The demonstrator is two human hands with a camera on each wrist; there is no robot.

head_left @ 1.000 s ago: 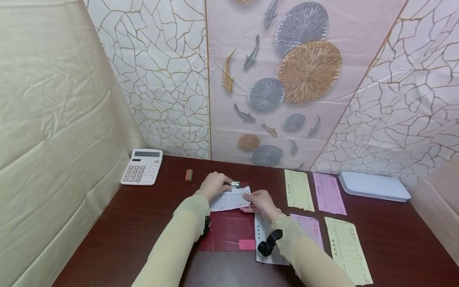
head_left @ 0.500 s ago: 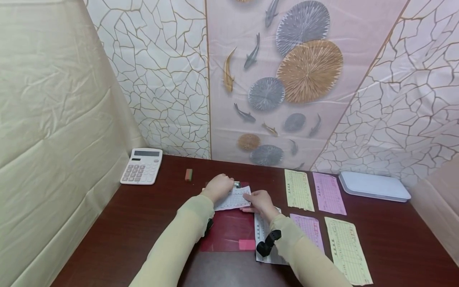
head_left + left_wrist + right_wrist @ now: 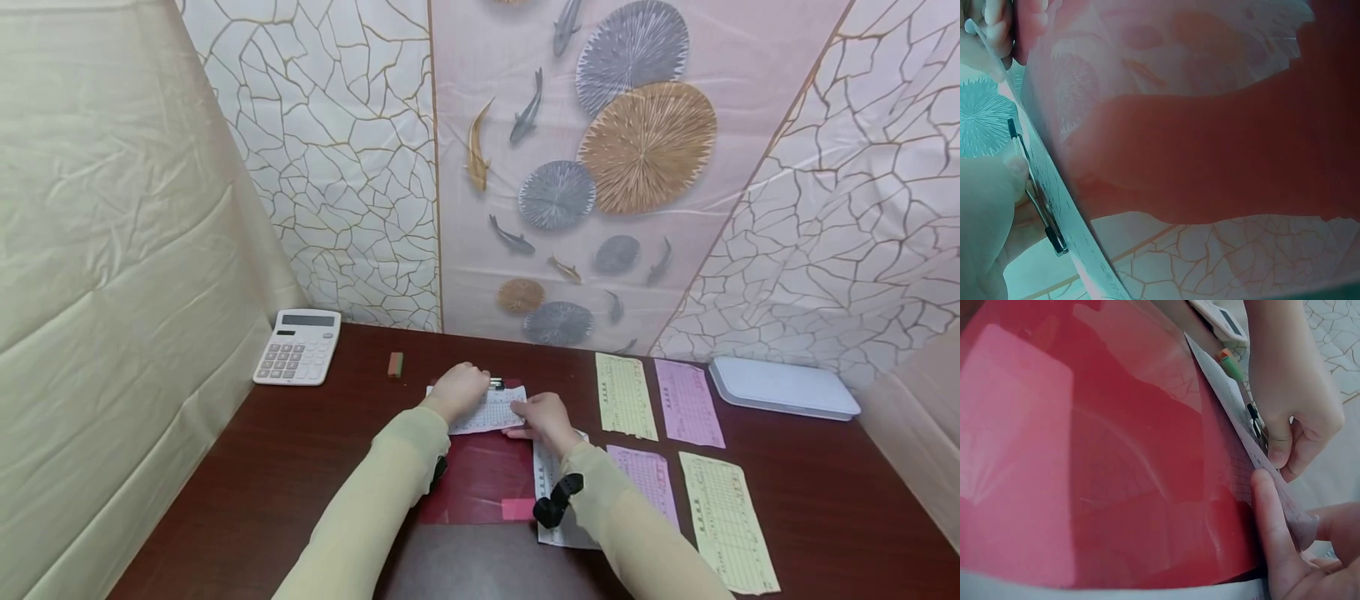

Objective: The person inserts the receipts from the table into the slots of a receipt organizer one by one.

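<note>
A red file folder (image 3: 480, 483) lies on the desk with a metal clip (image 3: 497, 383) at its far edge. Over its upper part is a white printed slip (image 3: 491, 412). My left hand (image 3: 460, 392) covers much of the clip; in the right wrist view, thumb and curled fingers of the left hand (image 3: 1300, 422) pinch at the clip (image 3: 1257, 425). At the slip's right end, my right hand (image 3: 546, 419) pinches the paper and the folder's edge between thumb and fingers. The left wrist view shows the clip (image 3: 1041, 206) beside the left thumb.
Another white sheet (image 3: 551, 492) lies partly under the right forearm. Yellow slips (image 3: 626, 397) and purple slips (image 3: 688, 404) are spread to the right, near a white flat case (image 3: 783, 387). A calculator (image 3: 297, 348) and a small eraser-like block (image 3: 395, 364) are at the left.
My left hand has shifted slightly right along the clip and now hides more of it. The right hand has stayed nearly in place at the slip's end.
</note>
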